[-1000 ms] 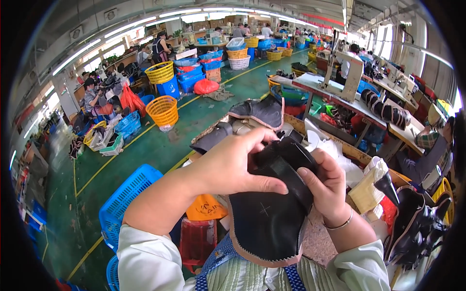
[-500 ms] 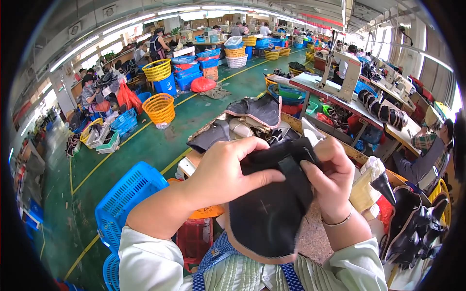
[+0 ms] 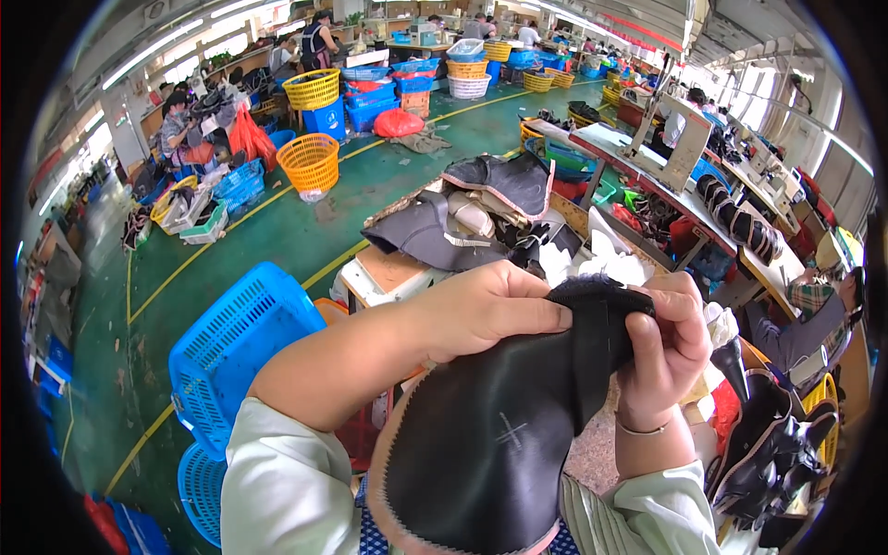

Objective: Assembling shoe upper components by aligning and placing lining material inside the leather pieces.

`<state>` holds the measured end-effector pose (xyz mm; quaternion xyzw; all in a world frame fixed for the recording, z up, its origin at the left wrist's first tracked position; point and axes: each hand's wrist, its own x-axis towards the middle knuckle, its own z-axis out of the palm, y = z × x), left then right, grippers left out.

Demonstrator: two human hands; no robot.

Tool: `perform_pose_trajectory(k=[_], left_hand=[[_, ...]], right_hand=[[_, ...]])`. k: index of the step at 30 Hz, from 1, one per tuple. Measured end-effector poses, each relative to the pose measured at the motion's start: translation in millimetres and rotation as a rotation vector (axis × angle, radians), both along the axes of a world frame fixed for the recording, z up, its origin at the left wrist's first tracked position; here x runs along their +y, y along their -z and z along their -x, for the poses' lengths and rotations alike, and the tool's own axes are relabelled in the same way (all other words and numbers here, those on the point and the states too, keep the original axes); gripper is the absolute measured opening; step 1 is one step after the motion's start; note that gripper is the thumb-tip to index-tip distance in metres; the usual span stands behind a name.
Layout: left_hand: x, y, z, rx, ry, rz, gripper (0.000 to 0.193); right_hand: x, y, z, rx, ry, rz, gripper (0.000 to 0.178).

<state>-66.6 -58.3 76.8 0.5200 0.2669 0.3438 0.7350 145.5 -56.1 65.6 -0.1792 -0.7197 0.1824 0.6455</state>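
A black leather shoe upper [image 3: 481, 435] with a pale zigzag-cut edge and a light cross mark hangs in front of me. My left hand [image 3: 504, 310] pinches its top edge between thumb and fingers. At the upper right corner, my right hand [image 3: 666, 347] grips the same piece, its thumb and fingers bent around a folded dark strip. Behind my hands, more black uppers [image 3: 504, 180] and a dark grey piece [image 3: 407, 231] lie on a cluttered work surface with white scraps [image 3: 606, 259]. Fingers on the piece's far side are hidden.
A blue plastic basket [image 3: 231, 342] stands at my left, with another blue basket [image 3: 203, 490] below it. An orange basket [image 3: 310, 165] sits on the green floor [image 3: 231, 268]. To the right are a sewing machine table [image 3: 638, 162] and a pile of black shoe parts [image 3: 777, 444].
The shoe upper has turned and swung left and lower, showing more of its face. My left hand has shifted to its top edge. The head view has moved slightly.
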Motion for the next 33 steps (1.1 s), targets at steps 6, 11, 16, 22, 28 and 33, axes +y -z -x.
perform_pose_trajectory(k=[6, 11, 16, 22, 28, 33], left_hand=[[4.1, 5.5, 6.0, -0.149, -0.23, -0.19, 0.019], [50.9, 25.2, 35.3, 0.523, -0.362, -0.871, 0.023], [51.6, 62.3, 15.8, 0.673, -0.454, -1.862, 0.026], [16.2, 237.8, 11.0, 0.778, -0.132, -1.615, 0.031], [0.8, 247.0, 6.0, 0.817, -0.29, -1.468, 0.04], [4.6, 260.3, 3.0, 0.804, -0.308, -1.265, 0.037]], right_hand=[[25.4, 72.2, -47.3, -0.366, -0.898, 0.825, 0.049], [20.4, 54.4, -78.5, -0.731, 0.014, 0.251, 0.025], [-10.4, 53.2, -84.5, -1.078, 0.768, -0.4, 0.043], [-70.7, 172.1, -84.6, -1.431, 0.118, 0.473, 0.041], [-9.9, 168.2, -68.2, -0.756, 0.576, 0.58, 0.04], [0.1, 204.0, -61.5, -0.885, 0.59, 0.565, 0.025]])
